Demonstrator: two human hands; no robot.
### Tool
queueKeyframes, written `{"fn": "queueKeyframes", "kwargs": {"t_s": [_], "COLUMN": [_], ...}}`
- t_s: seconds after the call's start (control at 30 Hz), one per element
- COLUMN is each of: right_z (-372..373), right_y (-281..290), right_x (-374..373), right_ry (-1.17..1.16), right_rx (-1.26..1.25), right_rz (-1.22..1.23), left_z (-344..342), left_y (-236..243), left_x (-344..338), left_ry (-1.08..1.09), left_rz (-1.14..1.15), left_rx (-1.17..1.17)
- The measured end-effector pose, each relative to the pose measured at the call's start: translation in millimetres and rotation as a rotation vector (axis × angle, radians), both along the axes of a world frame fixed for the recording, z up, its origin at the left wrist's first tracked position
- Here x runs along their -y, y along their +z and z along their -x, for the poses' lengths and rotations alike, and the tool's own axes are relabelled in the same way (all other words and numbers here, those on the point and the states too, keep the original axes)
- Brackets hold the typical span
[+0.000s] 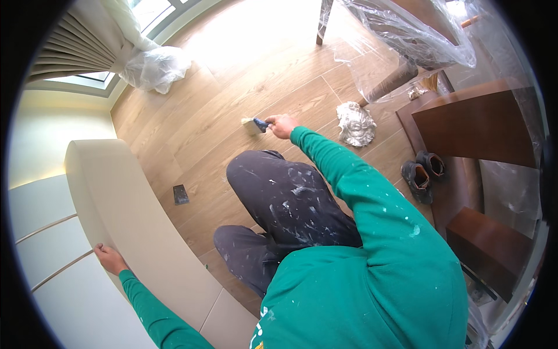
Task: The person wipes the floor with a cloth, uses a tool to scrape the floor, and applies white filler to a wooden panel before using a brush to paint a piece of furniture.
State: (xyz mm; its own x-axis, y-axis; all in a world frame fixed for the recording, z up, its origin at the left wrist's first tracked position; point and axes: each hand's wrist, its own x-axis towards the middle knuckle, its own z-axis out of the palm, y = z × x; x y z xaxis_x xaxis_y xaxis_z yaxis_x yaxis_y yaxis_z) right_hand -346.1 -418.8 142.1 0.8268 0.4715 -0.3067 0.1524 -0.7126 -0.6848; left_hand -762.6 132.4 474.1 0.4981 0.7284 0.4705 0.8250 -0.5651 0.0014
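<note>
Over the wooden floor, my right hand (281, 126) grips a paintbrush (259, 125) by its blue handle, with its pale bristles facing left. The bristles look slightly blurred. At the left, my left hand (110, 259) is against the edge of a long, curved beige furniture piece (136, 206), beside white panels (64, 273). Its fingers are curled closed, and anything inside them is hidden. White spots mark my dark trousers (296, 203) and green sleeves.
A crumpled whitish bundle (356, 124) lies on the floor (232, 99) right of my hand. Plastic sheeting (401, 35) covers a chair. Dark shoes (417, 181) sit beside brown wooden furniture (476, 125). A small dark plate (181, 195) lies nearer the beige piece. A curtain (87, 43) hangs upper left.
</note>
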Motion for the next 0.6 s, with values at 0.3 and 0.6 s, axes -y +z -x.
{"fn": "queueKeyframes", "kwargs": {"t_s": [0.3,0.6], "right_z": [-136,0], "right_y": [-9,25], "right_x": [177,-86], "right_ry": [-0.750,0.175], "right_rx": [0.185,-0.100], "right_rz": [0.317,0.071], "left_z": [7,10], "left_y": [4,9], "left_x": [4,-7], "left_ry": [-0.015,-0.015], "left_rz": [-0.018,-0.034], "left_rx": [0.005,0.005]}}
